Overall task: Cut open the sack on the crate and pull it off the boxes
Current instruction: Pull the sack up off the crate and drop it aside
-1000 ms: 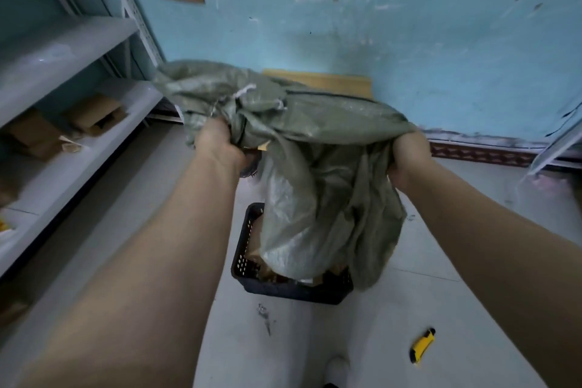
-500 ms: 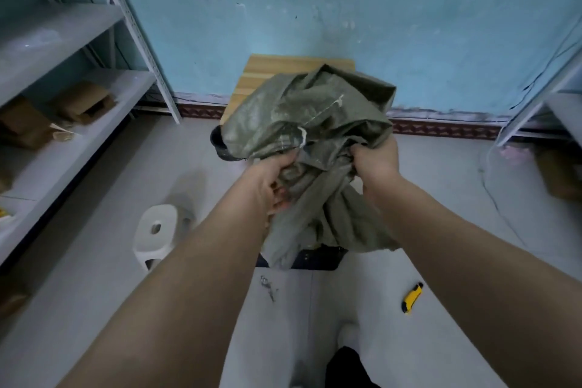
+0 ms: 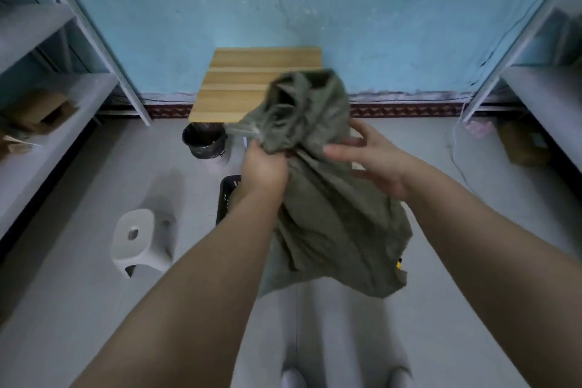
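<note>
**Sack clear of crate, bunched in left hand**

Left hand (image 3: 264,167) is clamped on the olive-green sack (image 3: 330,208), fingers curled round a gathered neck of fabric. The sack is in the air. Its crumpled top stands above the grip and the rest hangs below it to a ragged hem.

Right hand (image 3: 370,161) is just right of the grip, fingers straight and spread, holding nothing. It sits at the sack's flank; can't tell if it actually touches.

Black crate (image 3: 226,198): only a perforated corner shows, directly under the grip. The rest is hidden behind the fabric.

A yellow sliver (image 3: 399,263) peeks out at the hem, down-right of the grip, too little to identify.

- **Beyond the grip:** black bucket (image 3: 203,143) and wooden slat board (image 3: 248,85) at the blue wall (image 3: 378,25).
- **Down-left:** white stool (image 3: 141,239).
- **Far left:** shelf rack (image 3: 63,94) with a cardboard carton (image 3: 37,110).
</note>
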